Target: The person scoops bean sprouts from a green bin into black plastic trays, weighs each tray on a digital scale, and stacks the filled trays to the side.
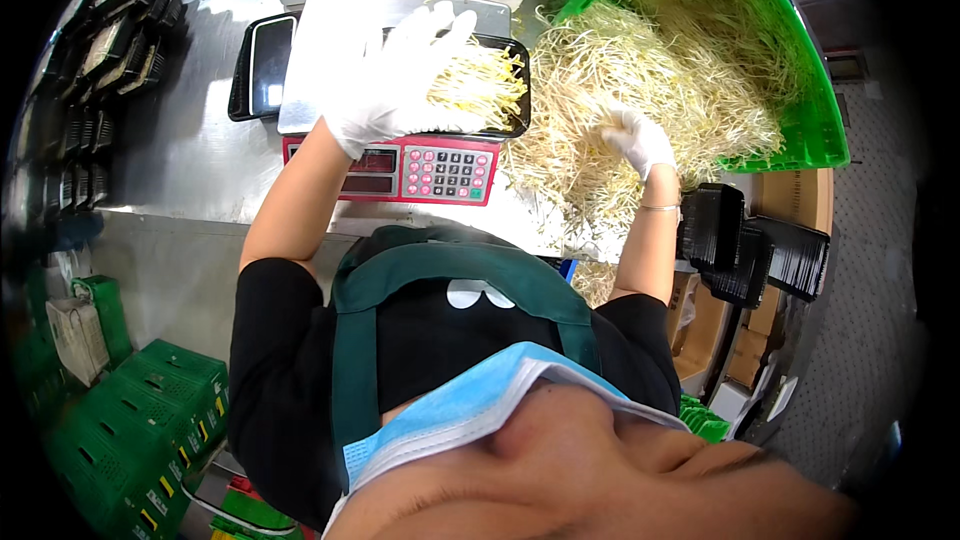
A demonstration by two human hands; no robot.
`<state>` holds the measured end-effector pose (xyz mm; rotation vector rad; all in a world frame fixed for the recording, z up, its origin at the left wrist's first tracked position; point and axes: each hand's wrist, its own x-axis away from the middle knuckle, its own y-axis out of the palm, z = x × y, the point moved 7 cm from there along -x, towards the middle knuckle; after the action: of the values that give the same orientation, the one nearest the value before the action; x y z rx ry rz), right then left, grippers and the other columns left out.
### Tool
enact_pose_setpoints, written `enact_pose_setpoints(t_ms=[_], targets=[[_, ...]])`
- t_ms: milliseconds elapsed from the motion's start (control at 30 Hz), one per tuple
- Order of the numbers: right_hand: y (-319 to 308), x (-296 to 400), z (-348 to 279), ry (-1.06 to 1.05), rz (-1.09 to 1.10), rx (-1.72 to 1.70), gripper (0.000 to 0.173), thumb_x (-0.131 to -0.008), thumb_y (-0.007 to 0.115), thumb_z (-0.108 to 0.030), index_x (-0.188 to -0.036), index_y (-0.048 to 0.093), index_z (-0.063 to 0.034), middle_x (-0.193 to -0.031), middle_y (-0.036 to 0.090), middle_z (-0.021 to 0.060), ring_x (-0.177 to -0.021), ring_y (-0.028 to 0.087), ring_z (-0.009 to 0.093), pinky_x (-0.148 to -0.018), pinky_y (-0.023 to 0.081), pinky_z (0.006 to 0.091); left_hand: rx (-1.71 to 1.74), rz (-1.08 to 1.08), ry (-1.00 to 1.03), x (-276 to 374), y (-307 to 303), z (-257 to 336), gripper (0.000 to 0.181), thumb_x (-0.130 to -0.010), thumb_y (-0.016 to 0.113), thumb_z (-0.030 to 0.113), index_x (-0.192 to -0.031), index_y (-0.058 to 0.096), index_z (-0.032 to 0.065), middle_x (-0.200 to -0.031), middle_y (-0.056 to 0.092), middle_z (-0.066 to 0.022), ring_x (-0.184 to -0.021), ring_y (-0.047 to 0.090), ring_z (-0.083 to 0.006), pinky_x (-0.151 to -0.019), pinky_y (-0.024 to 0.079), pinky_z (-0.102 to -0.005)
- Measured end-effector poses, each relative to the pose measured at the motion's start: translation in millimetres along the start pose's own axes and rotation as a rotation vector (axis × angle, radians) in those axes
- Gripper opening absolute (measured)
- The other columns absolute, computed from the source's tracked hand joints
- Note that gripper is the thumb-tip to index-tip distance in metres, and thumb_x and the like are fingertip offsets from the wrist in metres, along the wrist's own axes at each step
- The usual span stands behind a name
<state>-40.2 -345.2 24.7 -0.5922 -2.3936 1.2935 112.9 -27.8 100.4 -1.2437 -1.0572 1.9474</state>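
My left hand, in a white glove, lies over a black plastic tray of bean sprouts. Its thumb and fingers are spread around the sprouts; glare hides whether it grips any. The tray rests on the steel pan of a red digital scale, whose keypad faces me. To the right, my gloved right hand has its fingers curled into a large heap of loose bean sprouts, closed on some strands. The heap spills out of a bright green plastic crate tipped on its side.
An unfilled black tray sits left of the scale. Filled trays are stacked at the steel table's far left. Nested black trays stand by my right forearm. Dark green crates occupy the floor at lower left; cardboard boxes are at right.
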Motion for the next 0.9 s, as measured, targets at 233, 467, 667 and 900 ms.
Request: enact_pose_setpoints(t_ms=[233, 467, 667, 900], targets=[[-18.8, 39.0, -49.5, -0.133, 0.138, -0.552, 0.037, -0.092, 0.058, -0.014, -0.128, 0.056, -0.0049, -0.118, 0.063, 0.0140, -0.105, 0.063, 0.020, -0.082, 0.052, 0.0301, 0.650, 0.159, -0.530, 75.2, -54.5, -100.2, 0.076, -0.083, 0.065, 0.020, -0.144, 0.026, -0.0056, -0.147, 0.033, -0.0172, -0.138, 0.029, -0.0262, -0.114, 0.020, -0.0360], [70.7, 8.3, -212.8, -0.647, -0.039, -0.167, 0.066, -0.090, 0.055, -0.035, -0.138, 0.035, 0.0053, -0.140, 0.041, 0.0256, -0.130, 0.038, 0.040, -0.110, 0.028, 0.0392, -0.060, 0.041, 0.011, 13.7, 8.4, -6.2, 0.093, -0.074, 0.064, 0.059, -0.144, 0.032, 0.0083, -0.143, 0.039, -0.0175, -0.131, 0.037, -0.0327, -0.108, 0.024, -0.0549], [80.7, 8.1, -239.5, -0.773, -0.178, 0.252, 0.049, -0.088, 0.054, -0.036, -0.124, 0.051, -0.0031, -0.112, 0.061, 0.0196, -0.098, 0.060, 0.035, -0.086, 0.049, 0.0396, 0.041, -0.098, -0.043, 7.5, 22.5, -9.5, 0.086, -0.070, 0.067, 0.051, -0.138, 0.038, 0.0067, -0.128, 0.048, -0.0125, -0.119, 0.045, -0.0288, -0.101, 0.027, -0.0582], [-5.0, -168.6, -286.1, -0.521, 0.392, 0.246, 0.049, -0.094, 0.046, -0.048, -0.106, 0.065, -0.0050, -0.088, 0.068, 0.0140, -0.068, 0.065, 0.032, -0.070, 0.052, 0.0414, 0.153, -0.223, -0.062, -1.6, 11.0, -7.6, 0.092, -0.075, 0.060, 0.056, -0.142, 0.032, -0.0017, -0.131, 0.046, -0.0210, -0.117, 0.043, -0.0366, -0.099, 0.028, -0.0487]])
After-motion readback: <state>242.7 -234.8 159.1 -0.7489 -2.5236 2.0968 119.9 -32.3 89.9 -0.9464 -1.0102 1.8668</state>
